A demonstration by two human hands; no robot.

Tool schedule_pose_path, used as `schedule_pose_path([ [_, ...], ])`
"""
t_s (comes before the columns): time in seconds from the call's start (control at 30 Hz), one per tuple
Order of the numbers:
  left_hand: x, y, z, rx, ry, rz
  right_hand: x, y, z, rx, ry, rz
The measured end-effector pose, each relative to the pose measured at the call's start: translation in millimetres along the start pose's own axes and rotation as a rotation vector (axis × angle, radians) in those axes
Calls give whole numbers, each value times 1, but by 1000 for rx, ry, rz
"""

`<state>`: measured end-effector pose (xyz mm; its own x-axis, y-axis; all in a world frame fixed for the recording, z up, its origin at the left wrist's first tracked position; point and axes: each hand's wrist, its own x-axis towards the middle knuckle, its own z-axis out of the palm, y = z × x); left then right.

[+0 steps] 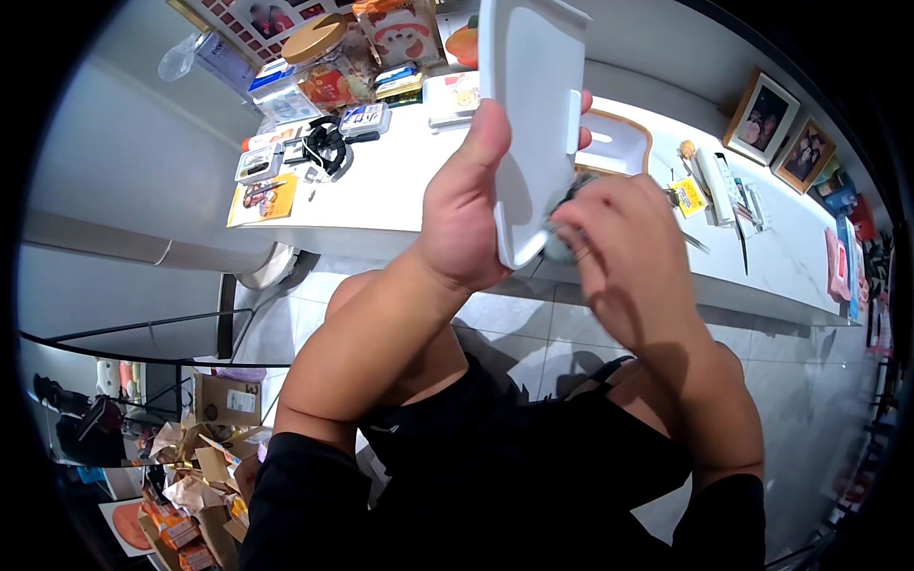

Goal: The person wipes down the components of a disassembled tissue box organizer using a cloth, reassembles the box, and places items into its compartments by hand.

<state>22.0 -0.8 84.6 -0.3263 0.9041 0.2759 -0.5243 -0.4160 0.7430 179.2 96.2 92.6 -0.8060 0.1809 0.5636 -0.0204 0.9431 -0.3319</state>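
A white plastic tray (536, 105) with a raised rim stands on end in front of me, above the near edge of the counter. My left hand (466, 195) grips it from the left, with the thumb on its side and fingertips showing beyond its right edge. My right hand (636, 252) is closed at the tray's lower right rim, its fingers around a crumpled grey cloth (560, 249). Part of that cloth is covered by the fingers, and the hand is slightly blurred. Behind the tray, a white tray with a brown rim (619, 143) lies on the counter.
The white counter (400, 181) runs across the view. On its left are a clear jar with a gold lid (316, 40), a black cable (327, 147) and small boxes. Picture frames (762, 114) and thin tools stand or lie right. Open cardboard boxes (224, 400) are at lower left.
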Motion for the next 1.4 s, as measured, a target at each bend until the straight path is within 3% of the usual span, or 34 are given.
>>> schedule_pose_path([
  [0.07,1,-4,-2,-16,13,-5,2,-22,9,169,79,-102],
  [0.3,3,-5,-1,-46,-13,9,3,-3,1,21,42,21],
  [0.43,0,-12,4,-151,31,-24,1,-18,1,145,-21,-74],
  [0.57,-2,-10,3,-190,29,-18,-4,4,1,20,54,-56],
  [0.63,-2,-9,1,-150,35,-10,-5,9,1,-121,-61,52],
  [0.77,1,-15,-4,-14,111,1,-2,-28,6,55,89,-99],
  [0.8,0,-13,-5,-45,76,-13,2,-25,0,85,22,-109],
  [0.97,4,-6,-7,-181,-12,37,-1,6,5,-19,68,70],
  [1.03,3,-12,-4,-109,61,46,-5,-11,16,21,97,-59],
  [1.07,1,-14,-4,-144,74,22,-7,-30,17,92,86,-26],
  [1.17,-1,-12,-4,-223,46,8,-4,1,13,44,116,-94],
  [1.27,2,-1,0,-318,-76,68,-5,36,-1,-3,4,283],
  [1.3,3,1,-1,-314,-87,69,-4,39,-5,-8,14,280],
  [1.37,1,3,-1,-359,-138,102,0,42,-12,323,247,564],
  [1.4,0,3,-1,-361,-139,109,2,38,-12,472,414,535],
])
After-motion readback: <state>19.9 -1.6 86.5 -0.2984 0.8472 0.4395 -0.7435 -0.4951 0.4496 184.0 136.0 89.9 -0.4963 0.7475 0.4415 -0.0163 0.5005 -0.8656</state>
